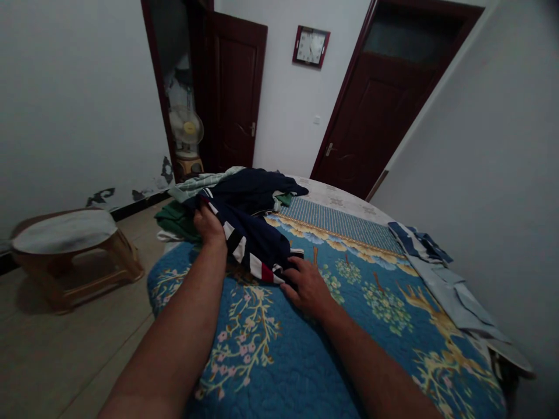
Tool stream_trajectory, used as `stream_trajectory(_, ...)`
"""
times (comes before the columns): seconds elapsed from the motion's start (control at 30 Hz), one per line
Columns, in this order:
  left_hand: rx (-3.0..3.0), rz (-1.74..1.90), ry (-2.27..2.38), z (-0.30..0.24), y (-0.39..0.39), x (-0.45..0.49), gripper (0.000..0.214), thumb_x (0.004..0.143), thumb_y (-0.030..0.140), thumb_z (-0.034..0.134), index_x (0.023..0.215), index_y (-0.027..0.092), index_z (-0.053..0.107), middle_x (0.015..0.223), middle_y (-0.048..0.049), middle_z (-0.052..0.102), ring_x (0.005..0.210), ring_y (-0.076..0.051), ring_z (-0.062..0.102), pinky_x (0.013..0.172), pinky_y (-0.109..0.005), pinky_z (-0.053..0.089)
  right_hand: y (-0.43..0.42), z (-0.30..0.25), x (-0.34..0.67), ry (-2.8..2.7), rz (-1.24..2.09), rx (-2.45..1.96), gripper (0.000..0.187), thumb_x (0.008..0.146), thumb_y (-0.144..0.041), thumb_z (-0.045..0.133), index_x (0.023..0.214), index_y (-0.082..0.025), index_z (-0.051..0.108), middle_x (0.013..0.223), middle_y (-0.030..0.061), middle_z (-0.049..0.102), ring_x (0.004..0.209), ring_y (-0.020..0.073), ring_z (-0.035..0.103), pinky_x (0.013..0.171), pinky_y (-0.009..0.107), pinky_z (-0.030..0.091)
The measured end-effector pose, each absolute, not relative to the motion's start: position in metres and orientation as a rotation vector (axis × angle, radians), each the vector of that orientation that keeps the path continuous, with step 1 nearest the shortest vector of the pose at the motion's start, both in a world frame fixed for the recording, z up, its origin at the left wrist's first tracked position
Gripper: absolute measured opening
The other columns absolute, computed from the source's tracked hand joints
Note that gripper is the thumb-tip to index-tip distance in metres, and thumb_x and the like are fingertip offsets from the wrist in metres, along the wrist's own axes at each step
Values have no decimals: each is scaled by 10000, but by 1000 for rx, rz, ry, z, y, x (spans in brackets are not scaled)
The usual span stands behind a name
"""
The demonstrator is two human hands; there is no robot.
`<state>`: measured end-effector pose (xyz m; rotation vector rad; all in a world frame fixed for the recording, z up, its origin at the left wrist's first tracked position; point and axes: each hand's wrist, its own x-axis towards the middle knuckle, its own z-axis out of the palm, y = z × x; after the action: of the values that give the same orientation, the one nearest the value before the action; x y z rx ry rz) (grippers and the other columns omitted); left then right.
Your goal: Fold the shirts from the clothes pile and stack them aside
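Observation:
A navy shirt [266, 240] with white, black and red blocks down one side is stretched out over the near end of a clothes pile and the bed. My left hand [208, 224] is closed around its upper left end, the fingertips partly hidden by cloth. At the lower right end, my right hand [308, 284] pinches the edge beside a white-striped ribbed trim. Behind the shirt lies a heap of dark navy clothing [257, 185]. Green cloth [177, 220] and pale checked cloth [203, 183] stick out at the heap's left.
Blue floral quilt [279, 355] covers the round-edged bed. Folded clothes, a blue-and-white one [421, 243] and a light grey one [454, 294], lie along the right edge. On the left floor stands a brown plastic stool [65, 233]; a fan [187, 125] is in the doorway.

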<state>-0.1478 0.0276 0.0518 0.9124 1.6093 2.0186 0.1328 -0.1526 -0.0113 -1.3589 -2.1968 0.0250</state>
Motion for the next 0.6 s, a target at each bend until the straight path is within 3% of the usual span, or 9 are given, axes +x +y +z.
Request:
stream_trajectory(0.07,767,2000,1601,51,29,-147,446,1065,434,376,1083,152,721,1146,-152,777,1106,-274,731,1043,-378,546,-148,-12,133,-2121,64,-1368,192,995,-278,577,1073,-226,744,1286,141,696,1197,295,627,1081,491,504)
stream_trajectory(0.13,686,2008,1557,50,31,-146,435,1050,450,405,1082,156,725,1151,-138,777,1094,-258,733,1023,-356,549,-143,-7,140,-1886,104,-1404,222,1018,-286,493,1038,-224,706,1130,120,715,1089,274,641,1021,450,512)
stream_trajectory(0.33,899,2082,1378,47,29,-125,386,987,438,468,1060,167,733,1104,-90,780,1060,-229,707,948,-315,549,-150,32,206,-959,-54,-1565,366,1035,-544,392,1023,-243,600,981,69,668,955,252,601,892,378,480)
stream_trajectory(0.47,1088,1884,1157,45,22,-102,392,925,501,563,1033,172,747,1023,-70,785,952,-233,704,830,-311,558,-155,43,248,-828,-66,-1542,415,970,-632,500,968,-235,620,918,47,665,912,234,594,841,354,482)
stream_trajectory(0.6,1149,1803,1254,39,21,-99,435,914,553,553,974,169,751,945,-60,770,890,-237,681,825,-332,544,-153,44,265,-691,432,-1304,407,783,-596,760,950,-250,627,799,-12,665,740,206,620,697,336,527)
